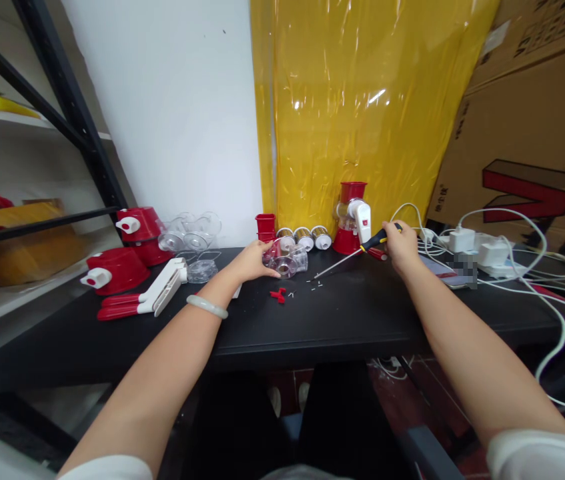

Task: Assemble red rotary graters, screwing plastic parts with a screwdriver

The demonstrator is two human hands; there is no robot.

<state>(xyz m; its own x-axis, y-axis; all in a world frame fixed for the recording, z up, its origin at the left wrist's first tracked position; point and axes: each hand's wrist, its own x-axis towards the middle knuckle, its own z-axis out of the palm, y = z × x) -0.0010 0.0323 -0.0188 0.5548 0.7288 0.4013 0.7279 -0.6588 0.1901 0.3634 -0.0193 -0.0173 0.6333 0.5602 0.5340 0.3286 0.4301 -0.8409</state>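
Note:
My left hand [257,261] is closed on a clear plastic grater housing [292,264] that rests on the black table. Its thumb lies at the near side of the housing, and the other fingers are partly hidden behind it. In my right hand [400,245] is a screwdriver [375,241] with a black-and-yellow handle, its long shaft slanting down to the left. The tip is close to the tabletop, just right of the housing, near several small screws [314,288]. A small red plastic piece [278,295] lies in front of the housing.
Behind the housing stand red hoppers [265,225] and metal grater drums [304,239]. An assembled rotary grater [350,223] is at the back. Red bases [118,270], white-and-red handles [158,291] and clear housings [197,230] sit left. White cables [552,320] and chargers [462,240] crowd the right.

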